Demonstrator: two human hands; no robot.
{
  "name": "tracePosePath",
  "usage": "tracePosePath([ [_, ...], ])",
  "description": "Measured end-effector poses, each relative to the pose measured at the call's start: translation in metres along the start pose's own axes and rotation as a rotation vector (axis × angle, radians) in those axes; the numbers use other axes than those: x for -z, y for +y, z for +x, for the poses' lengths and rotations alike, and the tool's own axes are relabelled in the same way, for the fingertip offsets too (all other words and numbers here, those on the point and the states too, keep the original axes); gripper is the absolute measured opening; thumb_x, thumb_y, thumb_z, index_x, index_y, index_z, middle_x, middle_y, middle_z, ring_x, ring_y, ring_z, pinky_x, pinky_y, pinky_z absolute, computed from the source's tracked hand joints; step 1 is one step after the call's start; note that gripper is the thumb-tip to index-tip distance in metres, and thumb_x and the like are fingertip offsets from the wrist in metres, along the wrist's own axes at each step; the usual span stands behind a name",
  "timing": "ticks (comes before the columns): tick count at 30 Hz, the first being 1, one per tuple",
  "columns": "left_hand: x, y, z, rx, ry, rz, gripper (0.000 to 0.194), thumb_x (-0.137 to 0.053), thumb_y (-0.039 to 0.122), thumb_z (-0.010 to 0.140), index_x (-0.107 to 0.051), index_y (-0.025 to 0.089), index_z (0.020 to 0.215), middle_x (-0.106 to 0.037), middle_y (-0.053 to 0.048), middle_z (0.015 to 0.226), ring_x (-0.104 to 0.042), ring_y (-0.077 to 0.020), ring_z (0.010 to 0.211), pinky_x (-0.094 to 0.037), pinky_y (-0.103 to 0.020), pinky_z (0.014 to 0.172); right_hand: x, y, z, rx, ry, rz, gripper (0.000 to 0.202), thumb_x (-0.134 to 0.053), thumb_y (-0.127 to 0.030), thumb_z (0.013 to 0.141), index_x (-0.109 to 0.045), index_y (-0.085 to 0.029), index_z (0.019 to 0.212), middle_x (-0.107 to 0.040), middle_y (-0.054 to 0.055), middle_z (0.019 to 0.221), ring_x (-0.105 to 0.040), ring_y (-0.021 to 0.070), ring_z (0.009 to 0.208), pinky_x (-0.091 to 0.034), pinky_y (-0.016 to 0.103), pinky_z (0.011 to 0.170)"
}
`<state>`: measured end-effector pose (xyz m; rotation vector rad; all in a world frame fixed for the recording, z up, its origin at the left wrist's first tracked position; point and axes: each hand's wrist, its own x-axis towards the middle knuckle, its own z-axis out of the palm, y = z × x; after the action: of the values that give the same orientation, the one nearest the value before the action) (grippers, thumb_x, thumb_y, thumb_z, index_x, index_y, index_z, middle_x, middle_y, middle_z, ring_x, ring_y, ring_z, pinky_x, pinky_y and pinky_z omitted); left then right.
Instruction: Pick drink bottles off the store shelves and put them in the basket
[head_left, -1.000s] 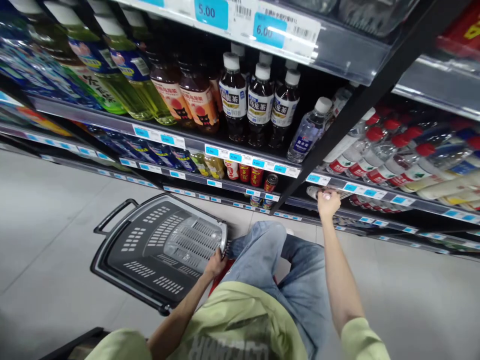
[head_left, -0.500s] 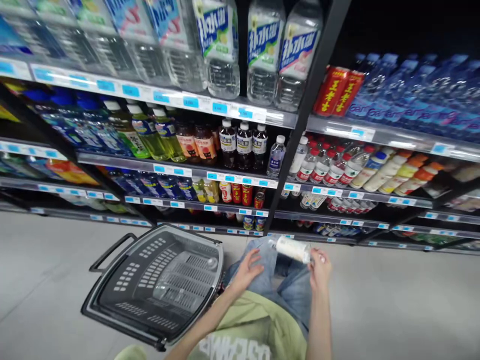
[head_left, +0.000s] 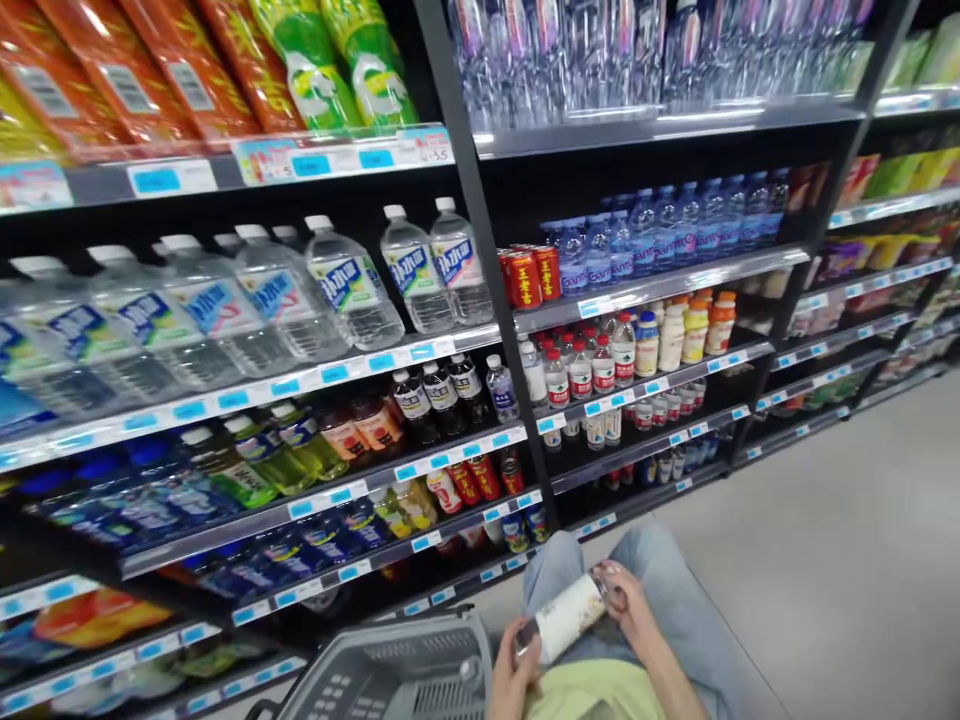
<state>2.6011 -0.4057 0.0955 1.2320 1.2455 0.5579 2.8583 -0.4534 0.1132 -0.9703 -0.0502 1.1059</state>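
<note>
Over my lap I hold a plastic bottle (head_left: 566,617) with a wide white label and clear ends, tilted so that one end points up to the right. My left hand (head_left: 516,668) grips its lower left end. Around the upper right end are the fingers of my right hand (head_left: 626,598). The print on the label is too blurred to read. Close on the left of my left hand stands a grey shopping basket (head_left: 409,635), partly cut off by the lower edge; a clear item seems to lie inside it.
Drink shelves rise ahead. Large water bottles (head_left: 349,285) fill a left shelf, with dark bottles (head_left: 439,400) below. On the right stand red cans (head_left: 529,277), blue-tinted bottles (head_left: 645,232) and red-capped bottles (head_left: 581,372). Grey floor (head_left: 847,560) extends to the right.
My left hand has gone from open beside the bottle to gripping its end; the right hand keeps hold. The view has swung up and right, so the basket sits lower in it.
</note>
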Motion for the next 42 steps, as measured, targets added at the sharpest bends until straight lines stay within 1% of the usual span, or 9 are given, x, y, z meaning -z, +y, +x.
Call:
tracePosePath([
  [3,0.000,-0.005,-0.002,-0.069,0.053,-0.033,0.092,-0.060,0.102,0.068,-0.063,0.043,0.138,-0.072,-0.013,0.124,-0.079,-0.0344,0.078,-0.069,-0.053,0.078,-0.001,0.002,0.001,-0.001,-0.065,0.035,0.045,-0.086,-0.038,0.045,-0.079,-0.021,0.085,-0.084,0.012,0.088,-0.035,0.0059,0.040,-0.035,0.023,0.041],
  [9,-0.003,-0.012,-0.010,-0.165,0.033,-0.087,0.108,-0.086,0.081,0.057,-0.054,0.045,0.153,-0.072,-0.014,0.132,-0.072,-0.0298,0.071,-0.063,-0.051,0.063,0.003,0.000,-0.002,0.112,-0.055,-0.073,0.065,-0.103,-0.051,0.049,-0.082,-0.019,0.101,-0.078,0.004,0.074,-0.047,0.0113,0.043,-0.047,0.028,0.045],
  [13,-0.003,0.007,-0.025,-0.164,-0.015,0.029,0.087,-0.084,0.077,0.061,-0.065,0.032,0.133,-0.075,-0.009,0.110,-0.069,-0.0267,0.072,-0.060,-0.043,0.068,0.005,-0.010,-0.007,0.168,0.028,-0.154,0.074,-0.106,-0.064,0.041,-0.080,-0.016,0.092,-0.059,-0.005,0.049,-0.043,0.0108,0.041,-0.039,0.023,0.042],
  [18,-0.003,0.026,-0.031,-0.223,-0.113,0.217,0.059,-0.072,0.076,0.077,-0.067,0.022,0.100,-0.069,-0.003,0.082,-0.065,-0.0236,0.077,-0.051,-0.032,0.071,0.007,-0.019,-0.010,0.116,0.049,-0.151,0.075,-0.107,-0.063,0.040,-0.077,-0.014,0.088,-0.081,0.010,0.079,-0.063,0.0161,0.057,-0.050,0.025,0.053],
  [27,-0.006,0.023,-0.033,-0.179,-0.128,0.245,0.068,-0.065,0.072,0.086,-0.063,0.019,0.128,-0.074,-0.004,0.091,-0.063,-0.0208,0.069,-0.049,-0.031,0.065,0.010,-0.016,-0.008,0.114,0.029,-0.198,0.079,-0.103,-0.071,0.048,-0.077,-0.017,0.100,-0.084,0.011,0.088,-0.075,0.0248,0.072,-0.057,0.031,0.062],
  [31,-0.002,0.016,-0.039,-0.285,-0.060,0.333,0.067,-0.078,0.053,0.080,-0.066,0.023,0.139,-0.076,-0.010,0.123,-0.070,-0.0234,0.087,-0.056,-0.034,0.076,0.018,-0.005,0.000,0.213,0.063,-0.383,0.075,-0.093,-0.082,0.057,-0.077,-0.017,0.091,-0.082,0.009,0.083,-0.077,0.0269,0.083,-0.060,0.033,0.074],
  [35,-0.001,0.006,-0.037,-0.531,-0.032,0.342,0.052,-0.079,0.038,0.081,-0.073,0.023,0.130,-0.067,-0.017,0.140,-0.069,-0.0328,0.122,-0.059,-0.043,0.097,0.028,0.003,0.006,0.295,0.132,-0.593,0.075,-0.085,-0.088,0.062,-0.079,-0.017,0.086,-0.080,0.006,0.081,-0.075,0.0259,0.082,-0.059,0.032,0.071],
  [39,0.000,-0.006,-0.027,-0.641,0.022,0.244,0.046,-0.079,0.044,0.086,-0.074,0.023,0.127,-0.068,-0.017,0.137,-0.064,-0.0357,0.135,-0.052,-0.053,0.118,0.033,0.005,0.006,0.212,0.101,-0.718,0.078,-0.077,-0.093,0.068,-0.077,-0.018,0.089,-0.077,0.005,0.075,-0.072,0.0246,0.061,-0.055,0.032,0.052],
  [42,0.001,-0.012,-0.023,-0.559,0.016,0.187,0.060,-0.084,0.050,0.083,-0.070,0.022,0.134,-0.067,-0.017,0.143,-0.064,-0.0365,0.135,-0.054,-0.052,0.115,0.033,0.005,0.005,0.188,0.065,-0.758,0.076,-0.074,-0.094,0.072,-0.073,-0.020,0.090,-0.073,0.002,0.068,-0.066,0.0227,0.044,-0.049,0.032,0.041],
])
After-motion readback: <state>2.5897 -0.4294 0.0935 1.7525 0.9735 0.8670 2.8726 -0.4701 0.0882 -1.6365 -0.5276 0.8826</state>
